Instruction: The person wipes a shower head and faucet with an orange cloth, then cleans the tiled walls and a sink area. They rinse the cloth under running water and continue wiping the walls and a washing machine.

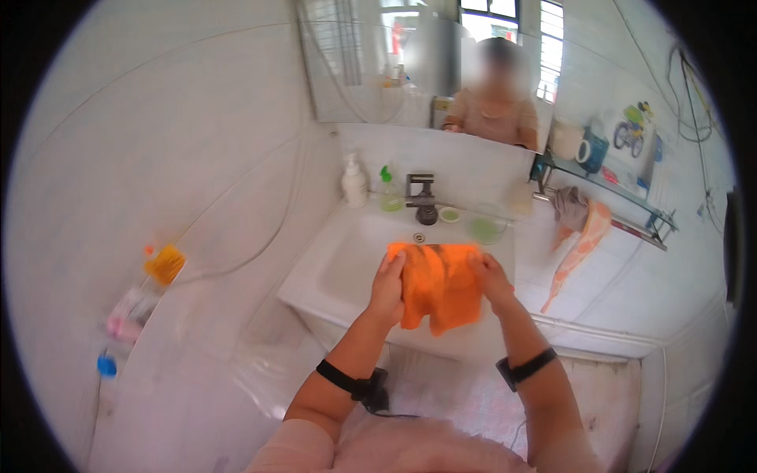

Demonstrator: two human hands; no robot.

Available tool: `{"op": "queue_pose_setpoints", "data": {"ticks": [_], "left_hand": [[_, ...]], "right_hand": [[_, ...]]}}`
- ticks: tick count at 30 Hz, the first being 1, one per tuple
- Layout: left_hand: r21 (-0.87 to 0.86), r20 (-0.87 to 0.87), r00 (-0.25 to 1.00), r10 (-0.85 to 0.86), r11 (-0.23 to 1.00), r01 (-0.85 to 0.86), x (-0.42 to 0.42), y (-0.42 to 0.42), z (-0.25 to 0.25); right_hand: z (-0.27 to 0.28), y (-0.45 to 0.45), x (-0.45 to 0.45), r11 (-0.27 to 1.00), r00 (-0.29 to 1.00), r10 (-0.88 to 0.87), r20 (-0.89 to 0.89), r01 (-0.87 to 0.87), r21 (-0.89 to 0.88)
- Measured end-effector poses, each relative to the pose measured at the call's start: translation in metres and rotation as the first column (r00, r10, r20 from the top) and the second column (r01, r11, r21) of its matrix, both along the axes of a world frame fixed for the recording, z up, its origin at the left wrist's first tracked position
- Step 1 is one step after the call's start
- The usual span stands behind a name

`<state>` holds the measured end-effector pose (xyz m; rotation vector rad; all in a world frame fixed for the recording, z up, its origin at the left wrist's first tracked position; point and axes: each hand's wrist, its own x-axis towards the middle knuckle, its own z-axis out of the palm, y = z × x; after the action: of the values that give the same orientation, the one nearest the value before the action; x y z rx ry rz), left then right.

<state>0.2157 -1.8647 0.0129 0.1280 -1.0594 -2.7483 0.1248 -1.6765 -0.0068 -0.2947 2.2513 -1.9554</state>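
Note:
An orange cloth (452,290) hangs spread between my two hands, over the near right part of a white washbasin (343,275). Dark marks or shadows run down its upper middle. My left hand (389,290) grips its left edge, thumb on the near face. On the opposite edge, my right hand (492,281) holds the cloth near its upper corner. The lower edge falls loosely in folds. Beyond the cloth a dark faucet (422,201) stands at the basin's back, with the round overflow hole (419,237) below it. The cloth hides part of the bowl.
A white pump bottle (354,182) and a green-topped bottle (390,192) stand left of the faucet. To its right sit a small green-filled dish (450,214) and a green soap dish (486,229). Cloths (582,222) hang from a rail under a glass shelf (615,183). A mirror (378,65) is above.

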Motion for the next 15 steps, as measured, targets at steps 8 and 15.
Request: {"op": "queue_pose_setpoints", "data": {"ticks": [8,15], "left_hand": [[0.010,0.186,0.980,-0.075,0.997,0.075,-0.093,-0.049,-0.053],[0.064,0.230,0.967,-0.114,0.993,0.102,-0.139,-0.052,-0.062]], "right_hand": [[-0.084,-0.051,-0.117,0.958,0.995,0.076,0.057,-0.089,0.271],[-0.052,-0.120,-0.200,0.967,0.979,0.201,-0.026,-0.202,-0.153]]}}
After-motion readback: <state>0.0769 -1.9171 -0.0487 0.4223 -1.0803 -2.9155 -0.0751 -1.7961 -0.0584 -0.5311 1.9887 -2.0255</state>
